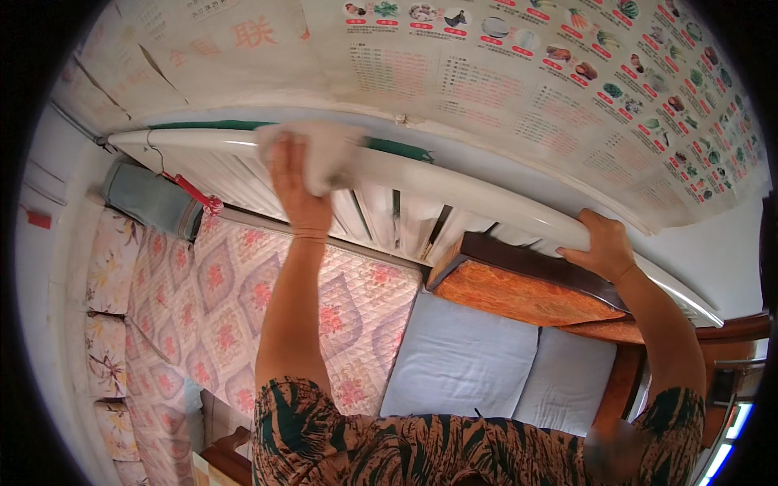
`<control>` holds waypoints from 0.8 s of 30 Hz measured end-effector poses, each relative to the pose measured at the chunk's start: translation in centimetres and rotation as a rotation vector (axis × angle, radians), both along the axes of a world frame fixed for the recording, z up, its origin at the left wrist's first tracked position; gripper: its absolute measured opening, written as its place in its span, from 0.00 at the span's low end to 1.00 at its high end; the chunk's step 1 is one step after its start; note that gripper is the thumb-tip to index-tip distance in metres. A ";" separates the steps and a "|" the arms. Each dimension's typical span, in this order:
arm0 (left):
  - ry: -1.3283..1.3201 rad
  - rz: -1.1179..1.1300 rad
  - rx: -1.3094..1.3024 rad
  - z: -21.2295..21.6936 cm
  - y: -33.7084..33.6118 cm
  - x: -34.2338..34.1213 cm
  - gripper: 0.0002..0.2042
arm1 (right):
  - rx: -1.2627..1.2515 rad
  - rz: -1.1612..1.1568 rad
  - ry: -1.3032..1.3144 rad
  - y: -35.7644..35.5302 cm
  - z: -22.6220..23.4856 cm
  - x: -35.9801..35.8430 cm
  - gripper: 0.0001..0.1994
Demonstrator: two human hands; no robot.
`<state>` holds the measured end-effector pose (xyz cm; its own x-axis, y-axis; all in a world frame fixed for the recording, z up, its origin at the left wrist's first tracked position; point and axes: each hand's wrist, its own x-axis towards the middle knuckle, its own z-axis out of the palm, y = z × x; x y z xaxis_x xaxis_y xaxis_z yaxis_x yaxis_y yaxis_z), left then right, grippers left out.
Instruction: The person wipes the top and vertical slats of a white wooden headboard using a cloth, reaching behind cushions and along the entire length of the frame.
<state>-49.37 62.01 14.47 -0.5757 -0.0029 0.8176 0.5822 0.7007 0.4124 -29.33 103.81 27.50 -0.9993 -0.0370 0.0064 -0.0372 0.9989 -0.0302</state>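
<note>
A long white slatted panel (454, 188), perhaps a radiator or bed headboard, runs along the wall with a smooth rounded top. My left hand (301, 194) presses a pale cloth (331, 150) onto this top; cloth and fingertips are blurred by motion. Farther right, my right hand (604, 245) grips the same rounded top, its fingers over the far edge and the thumb on the near side. A strip of green (397, 149) shows behind the panel.
Papers with printed pictures (519, 89) cover the wall above. Below lie a flowered quilted bedspread (235, 300), blue-grey cushions (458, 356) and a dark-framed orange-brown seat back (519, 290). A grey-blue bolster (150, 198) and red strap (193, 193) are at left.
</note>
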 end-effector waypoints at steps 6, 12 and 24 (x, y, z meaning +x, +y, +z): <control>-0.467 0.024 0.901 -2.0 -10.8 -6.6 0.25 | -0.053 0.035 0.047 -0.6 -0.2 -0.4 0.25; -0.664 -0.060 1.405 -3.1 -2.2 -3.7 0.21 | -0.006 0.014 0.033 0.0 -0.1 0.0 0.26; -0.441 -0.142 0.839 -2.5 20.5 13.8 0.27 | 0.046 0.024 0.036 0.1 -0.6 -0.1 0.27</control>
